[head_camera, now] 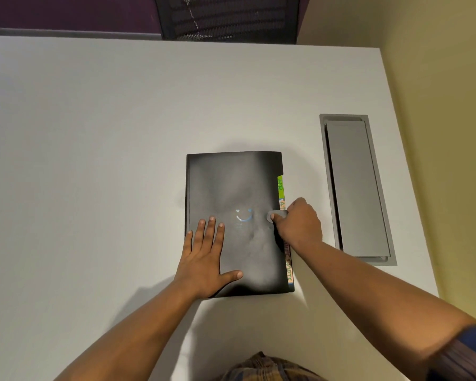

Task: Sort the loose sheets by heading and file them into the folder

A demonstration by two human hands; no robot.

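A black folder (235, 188) lies closed on the white table (94, 133), a small smile mark on its cover. Coloured index tabs stick out along its right edge: a green tab (280, 185), an orange one below it, more lower down. My left hand (206, 257) rests flat on the cover's lower left, fingers spread. My right hand (300, 224) is at the right edge, fingers closed on the grey clasp tab (276, 215) that laps over the cover. No loose sheets are in sight.
A grey cable hatch (355, 188) is set into the table to the right of the folder. A black mesh chair back (226, 15) stands beyond the far edge. A yellow wall runs along the right side.
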